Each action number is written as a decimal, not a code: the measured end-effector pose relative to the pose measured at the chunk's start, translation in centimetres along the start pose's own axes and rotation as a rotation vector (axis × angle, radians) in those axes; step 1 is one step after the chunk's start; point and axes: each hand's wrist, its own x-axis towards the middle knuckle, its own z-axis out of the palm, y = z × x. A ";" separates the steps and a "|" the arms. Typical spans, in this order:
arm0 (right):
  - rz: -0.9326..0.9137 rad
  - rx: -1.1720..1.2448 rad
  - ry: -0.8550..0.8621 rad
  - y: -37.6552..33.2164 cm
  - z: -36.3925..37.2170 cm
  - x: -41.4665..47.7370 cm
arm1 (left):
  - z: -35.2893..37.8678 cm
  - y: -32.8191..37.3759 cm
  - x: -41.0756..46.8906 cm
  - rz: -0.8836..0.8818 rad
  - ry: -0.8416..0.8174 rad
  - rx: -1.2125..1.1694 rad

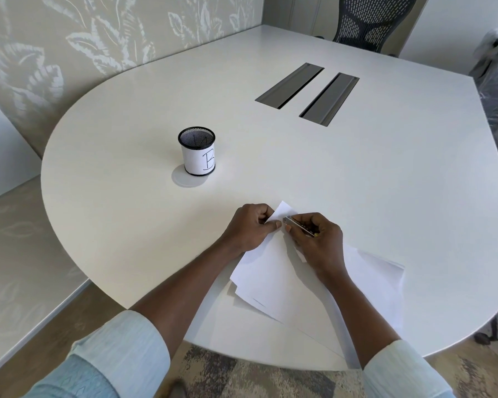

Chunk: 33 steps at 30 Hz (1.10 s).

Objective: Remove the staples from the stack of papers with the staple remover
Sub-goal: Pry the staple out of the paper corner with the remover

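Observation:
A stack of white papers (273,280) lies fanned out on the near part of the white table, with one corner pointing away from me. My left hand (249,228) pinches that far corner between thumb and curled fingers. My right hand (318,239) grips a slim metal staple remover (296,224), whose tip touches the paper corner just right of my left thumb. No staple is visible at this size.
A black mesh pen cup (197,152) with a white label marked "B" stands to the far left of the papers. Two grey cable slots (306,91) are set into the table (385,168) further back. A mesh office chair (371,21) stands behind the far edge.

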 end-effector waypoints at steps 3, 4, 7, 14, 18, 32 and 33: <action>-0.024 -0.023 -0.004 0.0 0.1 0.0 | -0.1 0.1 0.1 -0.026 -0.023 -0.015; -0.035 -0.033 -0.004 0.0 0.1 -0.1 | -0.1 0.1 0.2 -0.031 -0.030 -0.013; -0.054 -0.048 -0.006 0.1 0.1 0.0 | -0.1 0.0 0.3 -0.033 -0.045 -0.002; -0.067 -0.074 -0.021 0.2 0.3 0.1 | 0.2 -0.3 0.2 0.000 -0.001 0.062; -0.086 -0.091 -0.016 0.5 0.4 0.2 | 0.4 -0.4 0.2 0.023 0.021 0.040; 0.002 0.004 0.013 -0.3 0.2 0.1 | 0.2 0.1 0.0 -0.015 0.024 -0.051; 0.001 -0.003 0.013 -0.2 0.2 0.1 | 0.2 0.1 0.0 -0.022 0.021 -0.055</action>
